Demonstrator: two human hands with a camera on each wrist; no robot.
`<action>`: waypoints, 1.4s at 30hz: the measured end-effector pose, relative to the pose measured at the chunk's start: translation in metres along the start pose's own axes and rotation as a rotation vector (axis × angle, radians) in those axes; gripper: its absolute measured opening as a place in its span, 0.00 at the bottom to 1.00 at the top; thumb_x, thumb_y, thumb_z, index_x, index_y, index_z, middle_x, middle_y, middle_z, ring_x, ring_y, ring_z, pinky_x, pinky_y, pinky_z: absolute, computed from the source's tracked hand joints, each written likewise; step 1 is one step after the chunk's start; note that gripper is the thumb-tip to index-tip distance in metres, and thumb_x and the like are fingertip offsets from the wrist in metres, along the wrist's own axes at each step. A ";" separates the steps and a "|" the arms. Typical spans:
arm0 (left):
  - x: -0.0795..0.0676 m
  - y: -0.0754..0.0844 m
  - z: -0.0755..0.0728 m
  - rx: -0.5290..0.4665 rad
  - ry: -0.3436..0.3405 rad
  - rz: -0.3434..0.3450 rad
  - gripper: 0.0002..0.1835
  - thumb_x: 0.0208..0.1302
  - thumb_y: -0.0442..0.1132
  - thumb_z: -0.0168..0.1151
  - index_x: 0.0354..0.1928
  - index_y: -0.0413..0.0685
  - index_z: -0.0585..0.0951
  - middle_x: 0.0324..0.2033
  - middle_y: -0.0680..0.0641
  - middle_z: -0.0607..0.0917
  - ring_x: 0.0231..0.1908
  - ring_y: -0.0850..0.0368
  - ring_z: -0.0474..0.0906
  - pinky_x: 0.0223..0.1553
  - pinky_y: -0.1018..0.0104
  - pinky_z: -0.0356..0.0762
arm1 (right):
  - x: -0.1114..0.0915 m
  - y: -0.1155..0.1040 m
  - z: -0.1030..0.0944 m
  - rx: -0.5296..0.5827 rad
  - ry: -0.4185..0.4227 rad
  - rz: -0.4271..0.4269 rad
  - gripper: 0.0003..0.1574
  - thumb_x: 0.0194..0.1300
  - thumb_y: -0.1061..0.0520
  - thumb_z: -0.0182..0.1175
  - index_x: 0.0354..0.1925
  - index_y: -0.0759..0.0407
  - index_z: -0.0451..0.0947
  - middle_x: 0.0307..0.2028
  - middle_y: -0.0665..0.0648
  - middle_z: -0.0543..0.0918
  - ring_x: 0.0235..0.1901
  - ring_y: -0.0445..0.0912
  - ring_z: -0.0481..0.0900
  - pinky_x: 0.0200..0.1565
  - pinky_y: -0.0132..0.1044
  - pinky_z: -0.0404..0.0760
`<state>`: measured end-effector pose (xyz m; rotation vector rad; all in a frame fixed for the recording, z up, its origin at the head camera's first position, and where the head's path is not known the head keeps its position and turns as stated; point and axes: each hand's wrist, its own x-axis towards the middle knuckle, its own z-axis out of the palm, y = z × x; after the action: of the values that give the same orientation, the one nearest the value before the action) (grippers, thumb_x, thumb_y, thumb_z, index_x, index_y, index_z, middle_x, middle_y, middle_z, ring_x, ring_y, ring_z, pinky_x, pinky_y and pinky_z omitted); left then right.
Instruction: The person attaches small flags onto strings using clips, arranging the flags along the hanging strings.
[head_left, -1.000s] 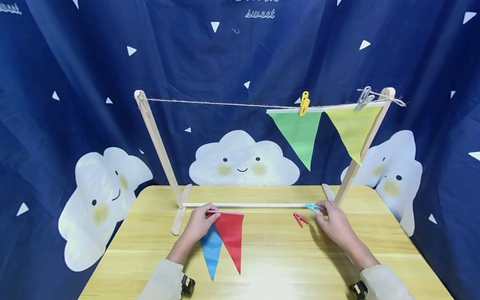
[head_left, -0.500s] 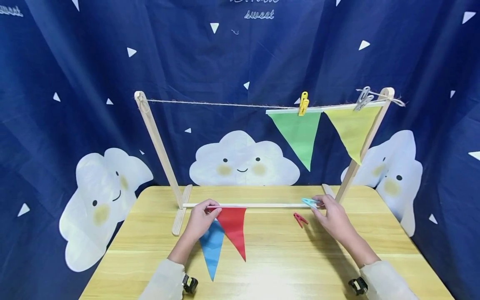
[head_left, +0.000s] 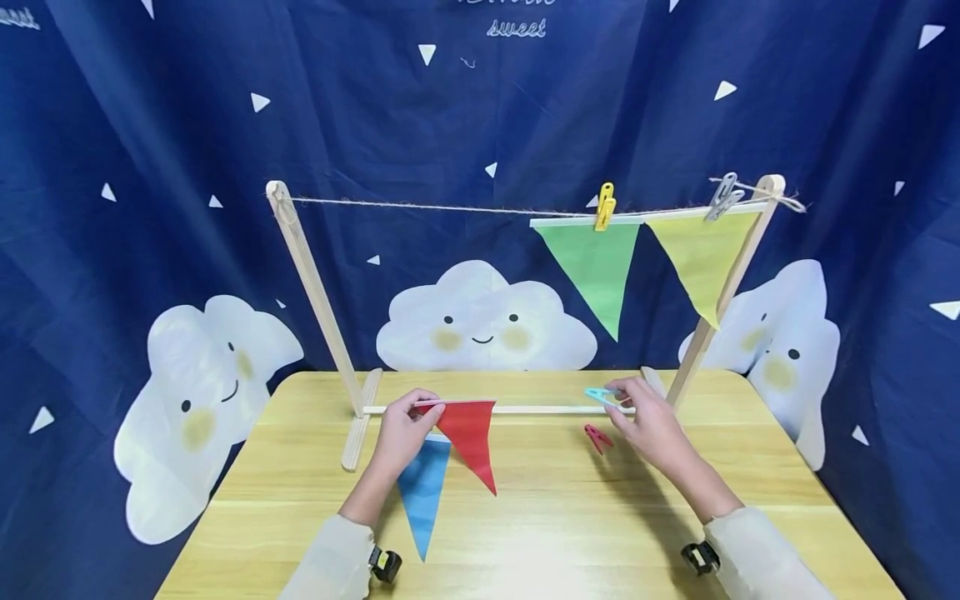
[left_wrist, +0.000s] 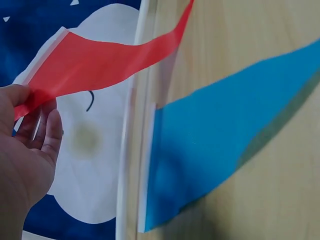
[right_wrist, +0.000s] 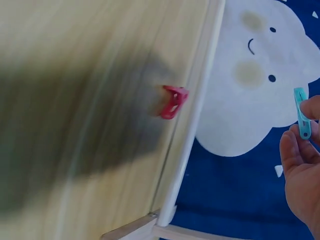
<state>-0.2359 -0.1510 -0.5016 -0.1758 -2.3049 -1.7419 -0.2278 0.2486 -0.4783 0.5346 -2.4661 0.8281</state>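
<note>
Over the wooden tabletop (head_left: 525,525), gripping the red pennant (head_left: 472,442) by its left top corner with the left hand (head_left: 401,433) and pinching the turquoise clothespin (right_wrist: 302,124) in the right hand (head_left: 647,418). Probably best to hold the white hem level against the twine (head_left: 420,206) before clipping, clear of the green pennant (head_left: 591,267).

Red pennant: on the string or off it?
Off: the left hand pinches the red pennant by its top edge, well below the string.
</note>
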 end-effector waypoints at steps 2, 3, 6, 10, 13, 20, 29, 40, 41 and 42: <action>0.000 0.008 0.001 -0.019 0.003 -0.010 0.05 0.65 0.33 0.72 0.42 0.41 0.87 0.36 0.39 0.88 0.30 0.58 0.82 0.35 0.75 0.81 | 0.003 -0.003 -0.001 0.004 0.007 -0.021 0.18 0.62 0.68 0.70 0.50 0.64 0.79 0.44 0.61 0.84 0.40 0.54 0.85 0.43 0.51 0.88; -0.001 0.015 0.001 -0.028 0.002 -0.016 0.06 0.65 0.32 0.71 0.42 0.39 0.87 0.37 0.38 0.88 0.30 0.58 0.81 0.34 0.76 0.81 | 0.005 -0.004 -0.001 0.004 0.013 -0.032 0.18 0.62 0.68 0.70 0.50 0.64 0.79 0.44 0.61 0.84 0.40 0.54 0.85 0.43 0.51 0.88; 0.002 0.023 0.003 -0.048 0.012 -0.029 0.07 0.66 0.29 0.69 0.44 0.34 0.87 0.40 0.33 0.87 0.31 0.56 0.82 0.34 0.77 0.81 | 0.013 -0.011 -0.003 -0.007 0.044 -0.066 0.18 0.62 0.68 0.70 0.50 0.63 0.80 0.44 0.60 0.84 0.40 0.53 0.84 0.43 0.50 0.86; 0.008 0.021 0.004 -0.075 0.024 -0.018 0.08 0.67 0.28 0.68 0.46 0.32 0.87 0.43 0.32 0.87 0.33 0.57 0.84 0.35 0.78 0.82 | 0.023 -0.020 -0.003 -0.019 0.080 -0.084 0.17 0.62 0.67 0.70 0.49 0.63 0.81 0.42 0.58 0.84 0.40 0.52 0.84 0.43 0.48 0.82; 0.009 0.022 0.004 -0.100 0.025 -0.009 0.09 0.67 0.30 0.69 0.46 0.33 0.87 0.44 0.33 0.87 0.33 0.61 0.83 0.36 0.77 0.82 | 0.029 -0.025 -0.002 -0.009 0.075 -0.079 0.17 0.62 0.67 0.70 0.50 0.62 0.81 0.42 0.59 0.84 0.39 0.51 0.84 0.43 0.48 0.83; 0.010 0.029 0.006 -0.133 0.023 0.034 0.08 0.68 0.30 0.68 0.46 0.33 0.86 0.42 0.34 0.87 0.33 0.64 0.83 0.37 0.73 0.85 | 0.038 -0.038 -0.001 0.040 0.084 -0.070 0.21 0.60 0.68 0.72 0.52 0.63 0.80 0.44 0.62 0.83 0.41 0.54 0.86 0.44 0.50 0.86; 0.011 0.042 0.008 -0.146 0.034 0.058 0.07 0.68 0.29 0.67 0.46 0.33 0.86 0.44 0.33 0.86 0.36 0.64 0.83 0.41 0.78 0.82 | 0.045 -0.053 0.002 0.064 0.130 -0.096 0.21 0.57 0.68 0.74 0.49 0.63 0.80 0.43 0.61 0.83 0.39 0.51 0.85 0.43 0.47 0.85; 0.015 0.061 0.007 -0.163 0.044 0.038 0.10 0.69 0.34 0.68 0.48 0.35 0.86 0.44 0.34 0.87 0.36 0.62 0.83 0.41 0.77 0.83 | 0.060 -0.069 -0.006 0.114 0.142 -0.126 0.23 0.57 0.69 0.75 0.51 0.64 0.81 0.43 0.59 0.83 0.40 0.51 0.85 0.42 0.47 0.86; 0.016 0.063 0.007 -0.163 0.048 0.042 0.10 0.68 0.34 0.69 0.48 0.35 0.86 0.44 0.35 0.87 0.36 0.61 0.83 0.41 0.77 0.83 | 0.061 -0.070 -0.007 0.118 0.142 -0.122 0.23 0.57 0.68 0.75 0.51 0.63 0.80 0.42 0.59 0.83 0.40 0.51 0.86 0.42 0.47 0.86; 0.016 0.064 0.007 -0.164 0.052 0.045 0.10 0.69 0.34 0.69 0.47 0.35 0.86 0.43 0.35 0.87 0.36 0.60 0.83 0.41 0.77 0.83 | 0.061 -0.071 -0.007 0.120 0.141 -0.115 0.23 0.57 0.68 0.75 0.51 0.63 0.80 0.42 0.59 0.83 0.40 0.51 0.86 0.42 0.47 0.86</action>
<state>-0.2367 -0.1269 -0.4397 -0.2079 -2.1060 -1.8893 -0.2397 0.1883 -0.4073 0.6322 -2.2462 0.9377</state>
